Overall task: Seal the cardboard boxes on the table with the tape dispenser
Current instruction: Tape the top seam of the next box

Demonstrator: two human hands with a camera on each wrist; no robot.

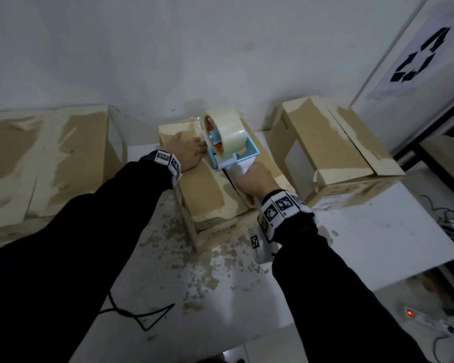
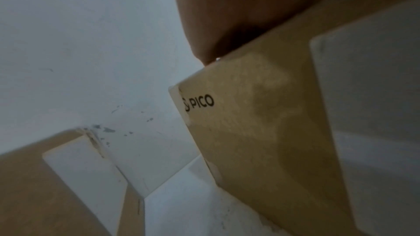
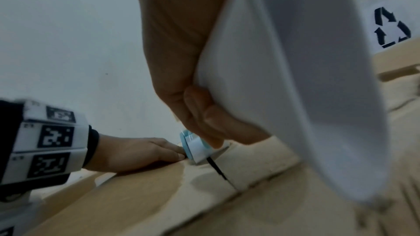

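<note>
Our right hand [image 1: 252, 180] is the grip, wrapped round the white handle of the tape dispenser [image 1: 224, 138], which sits at the centre of the head view on the far end of the middle cardboard box [image 1: 207, 189]. Our left hand [image 1: 186, 153] lies flat on the left flap, fingers just beside the dispenser. To do this well, we judge, we keep the flaps pressed together and draw the dispenser straight along the dark seam [image 1: 230, 179] toward the lower frame, on the worktop [image 1: 364, 231].
</note>
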